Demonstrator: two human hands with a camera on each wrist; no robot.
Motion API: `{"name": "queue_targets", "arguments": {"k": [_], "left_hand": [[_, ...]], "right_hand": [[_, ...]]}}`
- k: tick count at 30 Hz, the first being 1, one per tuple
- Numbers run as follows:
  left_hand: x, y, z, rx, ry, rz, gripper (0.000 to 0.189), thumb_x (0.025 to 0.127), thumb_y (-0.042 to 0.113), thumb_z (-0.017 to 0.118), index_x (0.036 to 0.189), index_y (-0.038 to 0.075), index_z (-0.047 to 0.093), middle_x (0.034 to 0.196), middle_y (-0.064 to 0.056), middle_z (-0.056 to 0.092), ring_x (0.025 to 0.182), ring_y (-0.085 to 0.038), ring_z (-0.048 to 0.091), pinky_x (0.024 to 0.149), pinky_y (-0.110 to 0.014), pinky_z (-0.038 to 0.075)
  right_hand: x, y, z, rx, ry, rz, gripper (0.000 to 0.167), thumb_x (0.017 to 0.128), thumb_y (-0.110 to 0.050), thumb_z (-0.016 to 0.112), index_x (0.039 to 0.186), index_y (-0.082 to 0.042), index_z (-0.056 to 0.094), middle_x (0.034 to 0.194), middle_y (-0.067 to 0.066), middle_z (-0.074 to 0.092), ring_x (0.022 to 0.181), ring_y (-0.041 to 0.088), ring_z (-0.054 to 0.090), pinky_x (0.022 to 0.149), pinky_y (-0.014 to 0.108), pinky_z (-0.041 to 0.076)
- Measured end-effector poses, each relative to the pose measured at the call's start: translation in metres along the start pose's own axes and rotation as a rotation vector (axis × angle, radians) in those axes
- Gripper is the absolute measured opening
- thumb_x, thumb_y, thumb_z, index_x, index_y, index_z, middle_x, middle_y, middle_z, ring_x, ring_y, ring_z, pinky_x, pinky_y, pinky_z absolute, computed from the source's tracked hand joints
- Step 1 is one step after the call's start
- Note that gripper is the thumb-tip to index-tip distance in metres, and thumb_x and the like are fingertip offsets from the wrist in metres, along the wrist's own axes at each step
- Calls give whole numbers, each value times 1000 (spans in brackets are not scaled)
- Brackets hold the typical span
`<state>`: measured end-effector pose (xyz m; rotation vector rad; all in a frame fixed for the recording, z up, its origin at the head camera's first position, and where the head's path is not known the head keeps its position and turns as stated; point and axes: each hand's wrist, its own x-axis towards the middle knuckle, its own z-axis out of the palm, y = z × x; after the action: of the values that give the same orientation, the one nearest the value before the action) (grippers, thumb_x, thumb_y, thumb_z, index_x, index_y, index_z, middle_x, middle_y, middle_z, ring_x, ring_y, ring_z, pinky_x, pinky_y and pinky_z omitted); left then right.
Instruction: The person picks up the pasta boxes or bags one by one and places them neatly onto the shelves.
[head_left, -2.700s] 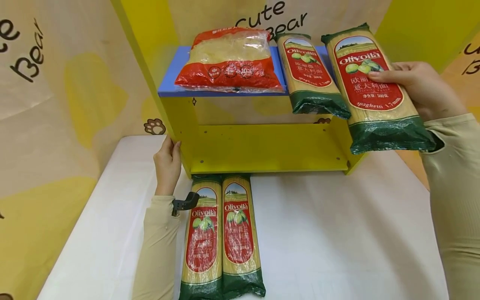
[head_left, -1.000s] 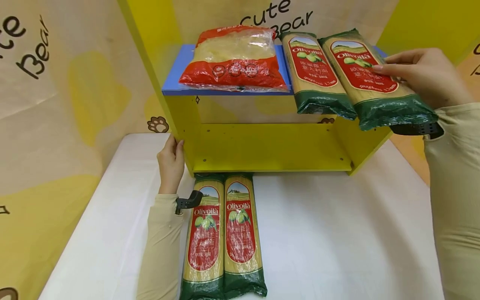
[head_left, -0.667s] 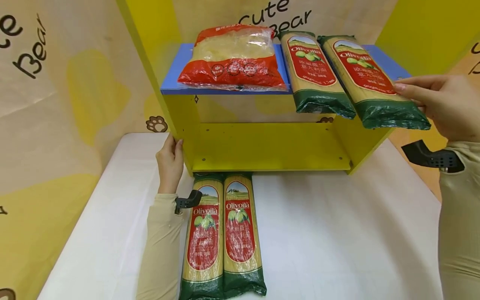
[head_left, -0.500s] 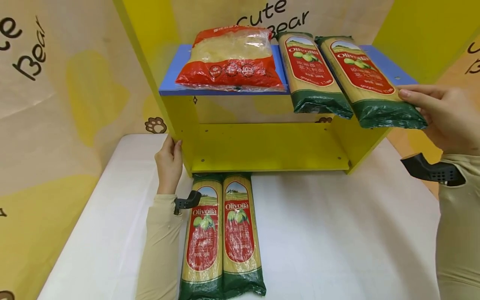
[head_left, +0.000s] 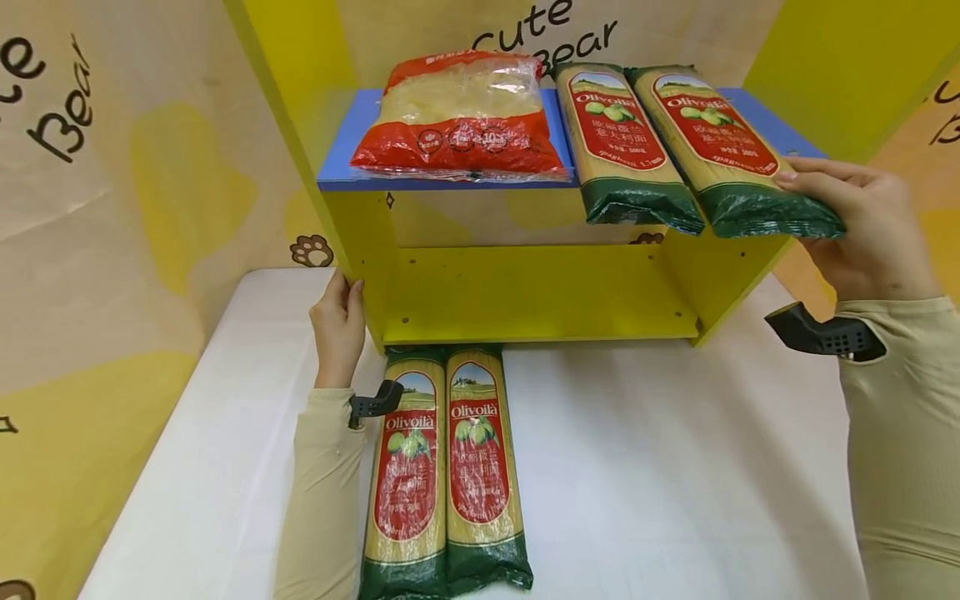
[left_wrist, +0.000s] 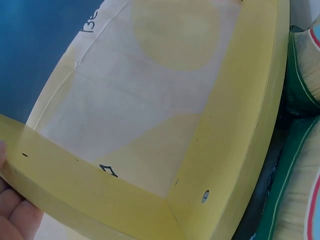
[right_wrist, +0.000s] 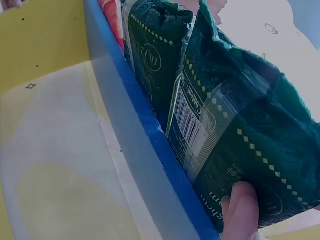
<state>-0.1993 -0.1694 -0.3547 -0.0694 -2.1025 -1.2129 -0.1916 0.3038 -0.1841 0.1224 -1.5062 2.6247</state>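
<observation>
My head feed shows a white table (head_left: pixel 660 467) carrying a yellow rack (head_left: pixel 525 292) at twelve o'clock, one spaghetti pack (head_left: pixel 408 483) at seven and a matching pack (head_left: pixel 483 467) at six, touching. On the rack's blue shelf (head_left: pixel 348 146) I see a red bag (head_left: pixel 461 117) at twelve, an inner spaghetti pack (head_left: pixel 622 142) past one, an outer spaghetti pack (head_left: pixel 723 142) at two.

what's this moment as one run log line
right grip: holds rightmost spaghetti pack, jutting past front edge of blue shelf | left grip: holds yellow side panel | table: two spaghetti packs side by side
</observation>
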Motion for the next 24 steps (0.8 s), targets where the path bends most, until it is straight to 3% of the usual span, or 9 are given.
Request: {"name": "queue_targets", "arguments": {"k": [10,13,15,17,20,24], "left_hand": [[0,-2,3,-9,-5,7,27,97,6,52,118,-9,57,106,-26,65,88,-36,66,73,-46,55],[0,-2,4,2,-4,18,26,97,7,52,117,-9,58,102,-25,66,84,-35,66,71,-27,55],[0,-2,3,5,-2,22,26,97,7,52,117,-8,58,100,-25,66,83,-35,66,70,-26,55],[0,-3,3,11,7,22,26,97,6,52,117,-8,58,100,-25,66,82,-35,66,69,-27,55],[1,-3,2,19,12,24,26,97,6,52,117,-9,58,100,-26,66,83,-35,66,69,-44,55],[0,-3,0,35,18,26,25,97,7,52,115,-9,58,97,-25,66,79,-35,65,66,-27,53]], "right_hand": [[-2,3,-4,42,58,-24,22,86,13,58,106,11,67,113,13,57,71,28,67,63,29,58],[-3,1,-6,64,79,-54,22,85,13,58,106,13,66,113,14,59,70,29,67,62,31,58],[-3,0,-7,81,87,-68,22,85,15,57,105,14,66,113,16,60,70,30,67,62,32,58],[-2,0,-7,88,98,-75,22,84,15,57,105,15,65,114,16,59,71,30,67,63,32,58],[0,0,-6,92,117,-71,23,84,16,57,105,15,65,115,15,59,72,31,67,63,33,58],[4,1,-7,89,131,-35,23,84,14,59,106,13,66,116,13,59,74,30,67,65,32,58]]}}
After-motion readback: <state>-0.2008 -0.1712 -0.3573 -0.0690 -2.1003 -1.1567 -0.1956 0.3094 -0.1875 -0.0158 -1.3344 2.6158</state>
